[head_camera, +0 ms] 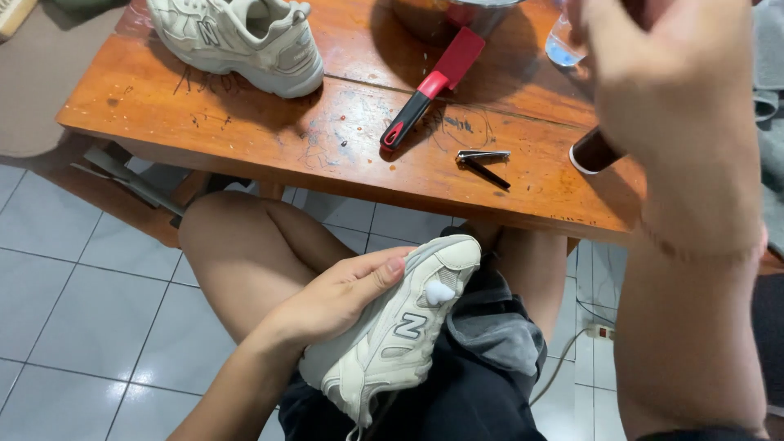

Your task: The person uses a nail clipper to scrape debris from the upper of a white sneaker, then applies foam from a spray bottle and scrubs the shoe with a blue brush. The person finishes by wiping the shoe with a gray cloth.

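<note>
Two pale sneakers are in view, and the one in hand (pixel 392 327) lies on its side across the person's lap, on dark shorts, with a small white blob of foam or paste sitting on its upper just beyond the thumb tip. The left hand (pixel 343 294) steadies it, fingers (pixel 371 273) curled loosely over the heel and side panel, thumb flat along the mesh. The right hand (pixel 661 90) is raised close to the camera and blurred; its fingers look wrapped round something with a dark brown, white-rimmed end (pixel 594 153) poking out below them, but how tightly they grip I cannot tell. As a judgement, the work is at the cleaning stage: cleaner is dabbed on but not yet spread, so the next move calls for bringing the held tool down onto the blob while the left fingers keep the shoe from rolling off the thigh. The shoe is layered off-white leather and mesh with a thick, moulded sole. Well beyond the fingers, on the scratched, pen-marked orange wooden table (pixel 245 139), rest the second sneaker (pixel 245 41), a red-and-black handled tool (pixel 429 90), a metal nail clipper (pixel 483 159), a clear plastic bottle (pixel 563 41) and the base of a metal bowl (pixel 433 16). Pale glossy floor tiles (pixel 82 310) lie beneath.
</note>
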